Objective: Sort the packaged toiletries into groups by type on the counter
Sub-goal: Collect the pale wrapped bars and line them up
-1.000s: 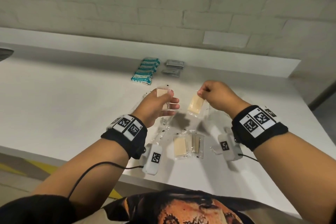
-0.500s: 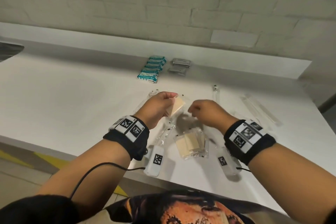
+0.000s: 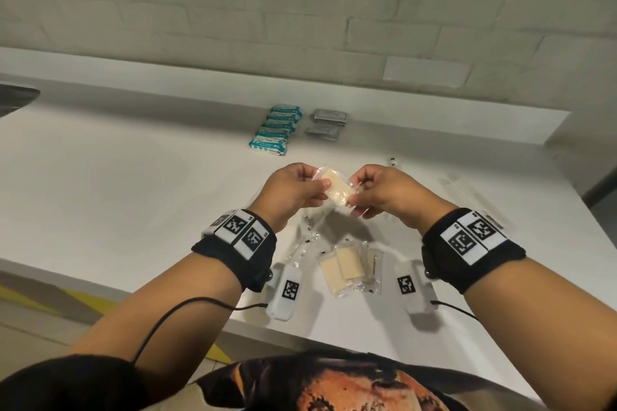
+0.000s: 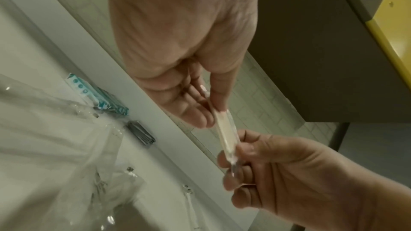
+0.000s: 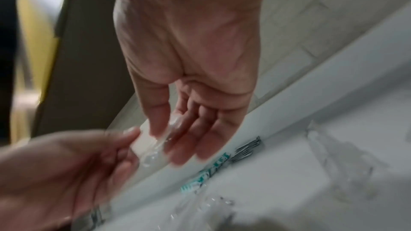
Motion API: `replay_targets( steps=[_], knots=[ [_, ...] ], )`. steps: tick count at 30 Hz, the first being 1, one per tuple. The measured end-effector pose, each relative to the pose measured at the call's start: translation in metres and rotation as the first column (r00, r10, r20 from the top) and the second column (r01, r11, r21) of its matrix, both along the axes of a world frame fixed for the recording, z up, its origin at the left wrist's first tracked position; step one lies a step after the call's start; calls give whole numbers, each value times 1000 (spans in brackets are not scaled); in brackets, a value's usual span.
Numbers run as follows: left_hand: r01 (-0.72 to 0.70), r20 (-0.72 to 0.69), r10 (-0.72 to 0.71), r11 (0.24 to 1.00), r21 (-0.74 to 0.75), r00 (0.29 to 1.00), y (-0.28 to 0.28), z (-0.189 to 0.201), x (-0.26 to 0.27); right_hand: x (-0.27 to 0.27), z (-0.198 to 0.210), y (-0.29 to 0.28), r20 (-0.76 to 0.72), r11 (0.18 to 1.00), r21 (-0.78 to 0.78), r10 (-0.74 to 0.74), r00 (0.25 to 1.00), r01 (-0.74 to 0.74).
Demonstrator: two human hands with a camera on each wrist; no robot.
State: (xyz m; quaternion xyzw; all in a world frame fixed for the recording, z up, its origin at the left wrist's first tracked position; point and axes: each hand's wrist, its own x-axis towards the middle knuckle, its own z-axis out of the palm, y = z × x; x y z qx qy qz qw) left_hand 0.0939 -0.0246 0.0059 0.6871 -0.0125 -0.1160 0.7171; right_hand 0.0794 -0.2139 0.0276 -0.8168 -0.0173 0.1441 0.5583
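Item in hand: one flat beige bar sealed in a clear plastic sachet point(image 3: 338, 189), held in the air above the white desk point(image 3: 117, 197), over and beyond the pile of matching beige sachets point(image 3: 349, 266) that lies near the desk's front edge. A second ago each hand carried its own sachet, well apart; the right hand's piece has since gone down, seemingly onto that pile, and both hands have closed in on the remaining one. Left hand point(image 3: 293, 192): thumb and fingers point(image 4: 195, 111) pinched on the sachet's upper end. Right hand point(image 3: 380, 192): fingers clamped on the lower end. Judged a handover or straightening before this piece joins the pile. Behind the pile, toward the wall: a row of teal-and-white packets point(image 3: 276, 130), already grouped; just right of it, a short stack of grey foil packets point(image 3: 329, 123). Clear long wrappers point(image 3: 307, 237) scattered left of the pile remain unsorted.
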Motion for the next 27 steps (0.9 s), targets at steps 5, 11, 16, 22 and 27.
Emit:
replay_targets(
  steps=[5, 11, 16, 22, 27],
  knots=[
    [106, 85, -124, 976, 189, 989, -7, 3, -1, 1, 7, 6, 93, 995, -103, 28, 995, -18],
    [148, 33, -162, 952, 268, 986, -3, -2, -7, 9, 12, 3, 208, 894, -428, -50, 977, 136],
    [212, -108, -183, 855, 474, 977, 5, -12, -15, 1, 1, 3, 117, 825, -560, -9, 993, 73],
    [514, -404, -321, 611, 602, 856, -5, -15, -39, -19, -34, 19, 18, 759, -649, 85, 996, -53],
    [542, -466, -296, 598, 590, 834, -16, -32, -39, -35, -41, 7, -107, 627, -777, -48, 993, -54]
  ],
)
